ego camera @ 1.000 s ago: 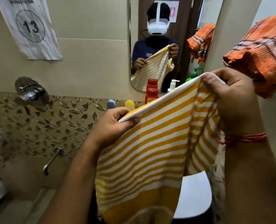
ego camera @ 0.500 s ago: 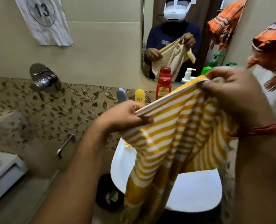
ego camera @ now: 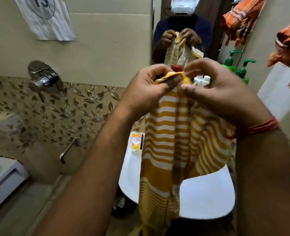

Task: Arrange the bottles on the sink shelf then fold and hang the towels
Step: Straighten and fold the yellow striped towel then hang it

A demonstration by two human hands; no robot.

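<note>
A yellow and white striped towel point(ego camera: 173, 137) hangs folded lengthwise in front of me, over the white sink point(ego camera: 207, 198). My left hand point(ego camera: 149, 89) pinches one top corner and my right hand point(ego camera: 220, 92) pinches the other; the two corners meet between my fingers. Behind my hands stand a red-capped bottle point(ego camera: 176, 67), a white pump bottle point(ego camera: 202, 80) and a green pump bottle point(ego camera: 243, 70). A small orange-labelled bottle point(ego camera: 137, 142) stands at the sink's left rim. An orange checked towel point(ego camera: 288, 48) hangs at the right wall.
A mirror point(ego camera: 214, 28) above the sink reflects me and the orange towel. A chrome shower valve point(ego camera: 44, 77) and a spout point(ego camera: 67, 149) stick out of the leaf-patterned wall on the left. A white toilet cistern point(ego camera: 3, 178) sits at far left.
My hands have come together, bringing the towel's two top corners to meet, so the spread towel now hangs folded in half. The view has tilted down toward the sink.
</note>
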